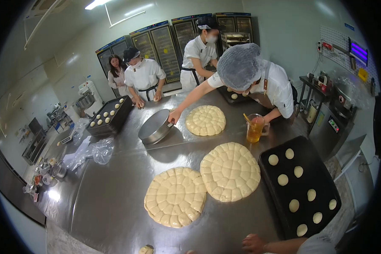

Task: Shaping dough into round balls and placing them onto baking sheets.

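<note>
At the bottom edge shows a sliver of a hand (190, 252), probably mine, too cut off to tell its grip. A hand with a bare forearm (254, 243) enters at lower right from a white short sleeve; whether it is my right hand or a co-worker's cannot be told. Its fingers look bent, and nothing is seen in them. A small dough piece (146, 250) sits at the bottom edge, partly cut off. Before me lie two flat, glossy dough rounds (175, 197), (230, 171), made of closely set pieces. Their edges touch. A third dough round (205, 120) lies farther back.
Opposite, a co-worker in a hairnet (239, 66) grips a round metal pan (155, 127), tilted on the steel table (114, 190), beside a jug of amber liquid (254, 128). Dark trays hold dough balls at right (300, 190) and far left (109, 116). Plastic bags (101, 150) lie left.
</note>
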Available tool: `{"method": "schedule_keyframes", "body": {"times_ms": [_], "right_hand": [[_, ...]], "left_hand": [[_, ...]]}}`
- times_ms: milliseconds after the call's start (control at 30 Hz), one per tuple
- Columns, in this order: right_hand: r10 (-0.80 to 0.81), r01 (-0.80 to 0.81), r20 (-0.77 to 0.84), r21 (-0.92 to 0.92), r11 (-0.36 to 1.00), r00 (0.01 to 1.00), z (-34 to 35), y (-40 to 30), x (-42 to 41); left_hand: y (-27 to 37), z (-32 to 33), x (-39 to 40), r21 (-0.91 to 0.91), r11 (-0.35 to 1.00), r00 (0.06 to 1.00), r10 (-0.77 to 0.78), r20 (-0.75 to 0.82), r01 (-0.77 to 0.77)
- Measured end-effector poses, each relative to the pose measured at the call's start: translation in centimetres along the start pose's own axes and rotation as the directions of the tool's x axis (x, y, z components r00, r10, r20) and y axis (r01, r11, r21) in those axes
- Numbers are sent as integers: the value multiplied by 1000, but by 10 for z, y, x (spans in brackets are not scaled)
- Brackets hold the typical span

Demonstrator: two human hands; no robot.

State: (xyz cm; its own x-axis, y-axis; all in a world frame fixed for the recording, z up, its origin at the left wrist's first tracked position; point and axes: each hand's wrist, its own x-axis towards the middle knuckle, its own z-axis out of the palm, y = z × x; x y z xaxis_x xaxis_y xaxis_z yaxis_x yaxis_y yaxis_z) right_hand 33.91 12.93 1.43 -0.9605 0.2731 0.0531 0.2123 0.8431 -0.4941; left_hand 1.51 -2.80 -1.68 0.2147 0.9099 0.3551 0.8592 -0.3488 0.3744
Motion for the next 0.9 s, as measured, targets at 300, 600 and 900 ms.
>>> {"method": "schedule_keyframes", "body": {"times_ms": [300, 600, 900], "right_hand": [[-106, 65, -338, -128, 990, 935, -15, 85, 32], [-232, 198, -207, -175, 965, 950, 50, 33, 73], [-154, 149, -285, -37, 988, 946, 4, 48, -16]], "left_hand": [[-103, -1, 11, 356, 934, 989, -27, 145, -26], [-5, 22, 72, 171, 981, 994, -102, 48, 92], [-51, 13, -58, 224, 965, 988, -149, 41, 136]]}}
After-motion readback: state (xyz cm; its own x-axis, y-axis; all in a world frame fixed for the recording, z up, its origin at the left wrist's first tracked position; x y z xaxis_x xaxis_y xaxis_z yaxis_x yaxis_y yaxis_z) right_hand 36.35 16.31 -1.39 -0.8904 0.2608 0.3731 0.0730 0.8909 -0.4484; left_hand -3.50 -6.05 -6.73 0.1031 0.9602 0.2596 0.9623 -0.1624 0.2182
